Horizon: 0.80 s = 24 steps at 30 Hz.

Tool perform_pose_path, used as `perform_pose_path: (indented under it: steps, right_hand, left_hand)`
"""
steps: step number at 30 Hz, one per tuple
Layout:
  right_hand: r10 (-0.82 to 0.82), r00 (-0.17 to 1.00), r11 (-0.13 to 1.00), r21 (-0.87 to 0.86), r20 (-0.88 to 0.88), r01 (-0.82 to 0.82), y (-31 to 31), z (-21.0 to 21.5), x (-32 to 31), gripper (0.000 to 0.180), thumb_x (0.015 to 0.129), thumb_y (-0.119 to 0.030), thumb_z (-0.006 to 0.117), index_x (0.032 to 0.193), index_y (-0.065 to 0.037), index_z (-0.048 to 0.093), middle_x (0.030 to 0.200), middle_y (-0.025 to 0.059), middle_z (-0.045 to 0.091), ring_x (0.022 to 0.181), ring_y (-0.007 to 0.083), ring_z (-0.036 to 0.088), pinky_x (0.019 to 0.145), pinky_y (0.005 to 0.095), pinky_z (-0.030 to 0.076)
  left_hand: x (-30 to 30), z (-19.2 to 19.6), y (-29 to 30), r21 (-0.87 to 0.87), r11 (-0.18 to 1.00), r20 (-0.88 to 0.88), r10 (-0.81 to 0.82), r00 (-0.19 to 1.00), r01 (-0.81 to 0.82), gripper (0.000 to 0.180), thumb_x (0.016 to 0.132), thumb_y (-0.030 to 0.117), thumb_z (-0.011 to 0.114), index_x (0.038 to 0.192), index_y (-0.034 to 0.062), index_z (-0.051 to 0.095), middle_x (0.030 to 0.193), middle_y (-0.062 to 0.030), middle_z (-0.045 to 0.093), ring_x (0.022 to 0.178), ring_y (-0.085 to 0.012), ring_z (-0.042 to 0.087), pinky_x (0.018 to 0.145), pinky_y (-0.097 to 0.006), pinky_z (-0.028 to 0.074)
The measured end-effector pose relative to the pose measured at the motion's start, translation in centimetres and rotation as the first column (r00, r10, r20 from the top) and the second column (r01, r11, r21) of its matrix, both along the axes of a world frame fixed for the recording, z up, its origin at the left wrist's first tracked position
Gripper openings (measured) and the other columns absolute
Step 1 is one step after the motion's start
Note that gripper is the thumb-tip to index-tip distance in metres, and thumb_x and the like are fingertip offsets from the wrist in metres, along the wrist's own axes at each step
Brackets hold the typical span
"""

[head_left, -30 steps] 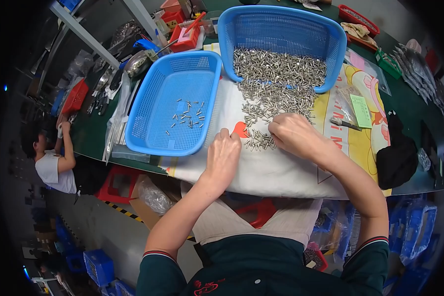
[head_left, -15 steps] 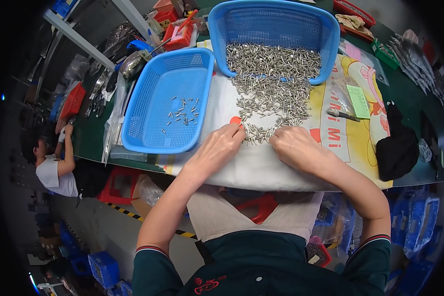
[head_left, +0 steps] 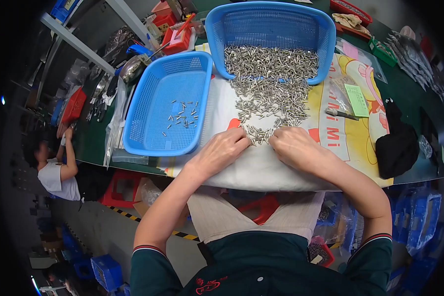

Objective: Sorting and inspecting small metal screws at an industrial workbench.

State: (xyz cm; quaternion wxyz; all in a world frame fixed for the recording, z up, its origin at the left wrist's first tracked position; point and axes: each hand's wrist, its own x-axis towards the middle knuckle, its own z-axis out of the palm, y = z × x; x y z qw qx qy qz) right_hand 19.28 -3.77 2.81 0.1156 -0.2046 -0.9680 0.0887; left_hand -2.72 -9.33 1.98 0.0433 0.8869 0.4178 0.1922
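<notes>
Many small silvery metal pins (head_left: 271, 101) spill in a loose heap from a tipped blue mesh basket (head_left: 271, 17) onto a white and yellow printed cloth (head_left: 232, 172). My left hand (head_left: 224, 149) rests at the near left edge of the heap, fingers curled together. At the near right edge, my right hand (head_left: 296, 146) is curled in the same way. A narrow row of pins (head_left: 260, 135) lies between the two hands. Whatever is in either hand's fingertips is hidden. To the left, a shallower blue basket (head_left: 160, 93) holds a small scatter of pins (head_left: 185, 116).
A green slip (head_left: 356, 100) and a dark pen-like tool (head_left: 341, 114) lie right of the heap, with a black cloth (head_left: 397, 150) beyond. Red bins (head_left: 177, 39) stand at the back left. Another person (head_left: 59, 172) works at the far left.
My left hand has shifted slightly right and down, nearer the row of pins. My right hand stays almost in place. The whole view has moved a little.
</notes>
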Motion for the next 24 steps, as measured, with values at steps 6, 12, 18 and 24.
perform_pose_path:
  steps: [6,12,18,24]
  right_hand:
    - [0.006,1.0,1.0,-0.013,0.0,-0.006,0.0,-0.3,0.1,0.006,0.07,-0.004,0.053,0.07,0.002,0.055,0.072,0.0172,0.057,0.074,0.0335,0.058,0.065,0.0425,0.047]
    - [0.031,0.999,0.996,0.084,0.028,-0.033,-0.5,-0.1,0.3,0.007,0.069,-0.004,0.054,0.071,0.002,0.055,0.073,0.0164,0.058,0.076,0.0307,0.059,0.065,0.0396,0.049]
    - [0.002,0.996,0.99,0.143,0.092,-0.015,-0.9,0.4,0.0,0.008,0.068,-0.004,0.054,0.073,0.003,0.055,0.075,0.0155,0.058,0.075,0.0285,0.059,0.064,0.0366,0.049]
    - [-0.01,0.993,0.984,0.179,0.116,-0.011,-1.1,0.5,-0.1,0.008,0.067,-0.004,0.054,0.073,0.002,0.056,0.074,0.0141,0.058,0.075,0.0267,0.059,0.064,0.0348,0.049]
  left_hand:
    - [0.0,0.3,0.3,0.021,0.994,-0.03,-0.106,0.994,0.107,0.017,0.071,0.0,0.061,0.087,0.002,0.057,0.082,-0.0092,0.054,0.073,-0.0249,0.057,0.063,-0.035,0.048]
    - [0.8,0.1,0.4,0.046,0.991,-0.033,-0.124,0.992,0.125,0.01,0.072,0.005,0.053,0.082,0.0033,0.054,0.081,-0.0091,0.052,0.075,-0.0234,0.056,0.065,-0.034,0.049]
    - [0.9,-0.9,0.1,0.081,0.994,0.029,-0.081,0.996,0.079,0.015,0.07,0.001,0.06,0.085,0.0017,0.056,0.082,-0.0091,0.054,0.073,-0.0245,0.057,0.061,-0.035,0.049]
    - [1.2,0.0,0.2,0.067,0.99,-0.065,-0.122,0.99,0.126,0.018,0.07,0.003,0.056,0.088,0.0005,0.055,0.082,-0.01,0.052,0.073,-0.0243,0.057,0.06,-0.034,0.049]
